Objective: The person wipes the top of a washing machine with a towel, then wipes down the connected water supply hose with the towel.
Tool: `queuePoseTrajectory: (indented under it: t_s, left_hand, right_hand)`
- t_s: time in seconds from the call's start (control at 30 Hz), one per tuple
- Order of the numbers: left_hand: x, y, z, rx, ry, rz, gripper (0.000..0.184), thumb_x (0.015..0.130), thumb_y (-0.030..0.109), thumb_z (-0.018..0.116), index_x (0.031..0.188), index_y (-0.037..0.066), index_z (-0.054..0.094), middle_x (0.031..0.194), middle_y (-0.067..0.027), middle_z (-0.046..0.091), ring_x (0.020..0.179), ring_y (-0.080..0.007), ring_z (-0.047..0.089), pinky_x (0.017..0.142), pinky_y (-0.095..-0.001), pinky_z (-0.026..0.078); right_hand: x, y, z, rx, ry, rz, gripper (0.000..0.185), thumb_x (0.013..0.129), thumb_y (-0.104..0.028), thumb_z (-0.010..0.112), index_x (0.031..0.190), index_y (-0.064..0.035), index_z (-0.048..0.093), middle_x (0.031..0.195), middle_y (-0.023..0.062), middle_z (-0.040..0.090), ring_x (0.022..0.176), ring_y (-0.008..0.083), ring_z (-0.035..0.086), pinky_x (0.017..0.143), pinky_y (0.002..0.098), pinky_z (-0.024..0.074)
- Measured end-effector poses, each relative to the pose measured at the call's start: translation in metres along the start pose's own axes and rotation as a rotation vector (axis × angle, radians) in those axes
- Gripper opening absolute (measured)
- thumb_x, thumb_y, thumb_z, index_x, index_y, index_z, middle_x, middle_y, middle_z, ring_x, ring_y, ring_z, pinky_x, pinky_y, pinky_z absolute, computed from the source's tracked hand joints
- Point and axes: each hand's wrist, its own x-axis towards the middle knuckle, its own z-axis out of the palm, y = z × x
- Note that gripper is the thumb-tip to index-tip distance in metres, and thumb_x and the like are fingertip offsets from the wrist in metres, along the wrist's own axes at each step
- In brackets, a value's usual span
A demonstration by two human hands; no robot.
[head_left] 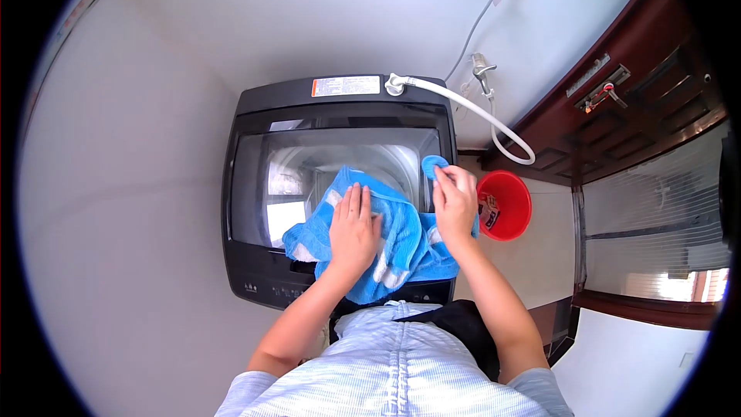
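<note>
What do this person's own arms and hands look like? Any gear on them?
The left hand and right hand are bare, with no gloves or watch visible. The forearms are uncovered too. Short, pale blue-and-white sleeves match the finely striped shirt.

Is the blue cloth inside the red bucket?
No, the blue cloth lies on top of the washing machine, with the left hand flat on it.

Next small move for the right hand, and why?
Probably lay the pinched blue piece flat on the washer lid: the right hand has it at the fingertips, while the left hand lies flat on the rumpled blue-and-white cloth, well placed to steady it.
</note>
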Motion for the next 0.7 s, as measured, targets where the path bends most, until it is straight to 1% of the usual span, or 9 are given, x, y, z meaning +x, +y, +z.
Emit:
queuePoseTrajectory:
  t_s: [0.03, 0.07, 0.1, 0.17, 0.2, 0.27, 0.43, 0.57, 0.7]
  left_hand:
    - [0.003, 0.001, 0.003, -0.004, -0.086, -0.027, 0.065, 0.087, 0.023, 0.062, 0.142, -0.004, 0.041, 0.147, -0.0245, 0.039, 0.138, -0.0383, 0.036, 0.112, -0.0479, 0.029]
    - [0.007, 0.002, 0.004, -0.002, -0.087, -0.026, 0.065, 0.087, 0.023, 0.062, 0.142, -0.004, 0.041, 0.147, -0.0245, 0.039, 0.138, -0.0383, 0.036, 0.112, -0.0479, 0.029]
    - [0.012, 0.001, 0.006, -0.001, -0.087, -0.002, 0.067, 0.088, 0.024, 0.062, 0.144, -0.003, 0.038, 0.148, -0.0249, 0.037, 0.139, -0.0392, 0.034, 0.113, -0.0478, 0.028]
    - [0.021, -0.005, 0.013, -0.011, -0.134, 0.046, 0.072, 0.090, 0.030, 0.059, 0.149, 0.000, 0.031, 0.153, -0.0246, 0.030, 0.144, -0.0395, 0.026, 0.116, -0.0497, 0.020]
    - [0.027, -0.005, 0.015, -0.015, -0.139, 0.045, 0.072, 0.090, 0.030, 0.059, 0.149, 0.000, 0.031, 0.153, -0.0246, 0.030, 0.144, -0.0395, 0.026, 0.116, -0.0497, 0.020]
    - [0.039, -0.005, 0.018, 0.010, -0.129, 0.108, 0.071, 0.091, 0.032, 0.058, 0.149, 0.002, 0.032, 0.153, -0.0244, 0.030, 0.144, -0.0378, 0.025, 0.116, -0.0515, 0.018]
    - [0.078, -0.005, 0.036, 0.038, -0.073, 0.176, 0.059, 0.095, 0.033, 0.049, 0.149, 0.013, 0.037, 0.154, -0.0133, 0.035, 0.143, -0.0343, 0.028, 0.116, -0.0523, 0.018]
    - [0.106, -0.011, 0.051, 0.018, -0.065, 0.200, 0.057, 0.095, 0.033, 0.049, 0.149, 0.019, 0.038, 0.154, -0.0153, 0.034, 0.142, -0.0349, 0.030, 0.116, -0.0522, 0.020]
    - [0.102, -0.008, 0.048, 0.028, 0.026, 0.201, 0.057, 0.093, 0.035, 0.053, 0.146, 0.017, 0.043, 0.151, -0.0211, 0.037, 0.140, -0.0350, 0.034, 0.115, -0.0514, 0.024]
  right_hand:
    - [0.001, 0.005, 0.006, -0.065, -0.104, -0.072, 0.027, 0.085, -0.009, 0.062, 0.111, -0.0020, 0.068, 0.111, 0.0117, 0.063, 0.104, 0.0305, 0.058, 0.090, 0.0404, 0.0458]
    - [0.000, 0.011, 0.013, -0.130, -0.209, -0.144, 0.031, 0.087, -0.011, 0.060, 0.115, -0.0001, 0.065, 0.117, 0.0132, 0.063, 0.110, 0.0310, 0.058, 0.097, 0.0412, 0.0442]
    - [-0.002, 0.011, 0.018, -0.130, -0.209, -0.142, 0.031, 0.087, -0.011, 0.060, 0.115, -0.0001, 0.065, 0.117, 0.0132, 0.063, 0.110, 0.0310, 0.058, 0.097, 0.0412, 0.0442]
    - [-0.010, 0.009, 0.026, -0.272, -0.291, -0.234, 0.041, 0.089, -0.015, 0.055, 0.125, 0.0045, 0.056, 0.131, 0.0175, 0.058, 0.126, 0.0312, 0.051, 0.111, 0.0430, 0.0350]
    - [-0.008, 0.008, 0.027, -0.275, -0.296, -0.231, 0.041, 0.089, -0.015, 0.055, 0.125, 0.0045, 0.056, 0.131, 0.0175, 0.058, 0.126, 0.0312, 0.051, 0.111, 0.0430, 0.0350]
    - [-0.003, 0.007, 0.028, -0.296, -0.360, -0.237, 0.048, 0.090, -0.017, 0.054, 0.131, 0.0067, 0.050, 0.138, 0.0210, 0.052, 0.135, 0.0312, 0.044, 0.117, 0.0440, 0.0265]
    - [0.030, 0.019, 0.052, -0.298, -0.347, -0.210, 0.048, 0.090, -0.017, 0.053, 0.133, 0.0056, 0.049, 0.141, 0.0208, 0.049, 0.136, 0.0313, 0.041, 0.117, 0.0442, 0.0262]
    - [0.048, 0.022, 0.063, -0.321, -0.295, -0.193, 0.046, 0.090, -0.016, 0.054, 0.132, 0.0019, 0.053, 0.140, 0.0157, 0.052, 0.133, 0.0284, 0.046, 0.114, 0.0436, 0.0300]
    - [0.044, 0.026, 0.055, -0.236, -0.282, -0.185, 0.042, 0.089, -0.017, 0.054, 0.128, 0.0000, 0.056, 0.135, 0.0141, 0.056, 0.129, 0.0287, 0.049, 0.112, 0.0432, 0.0323]
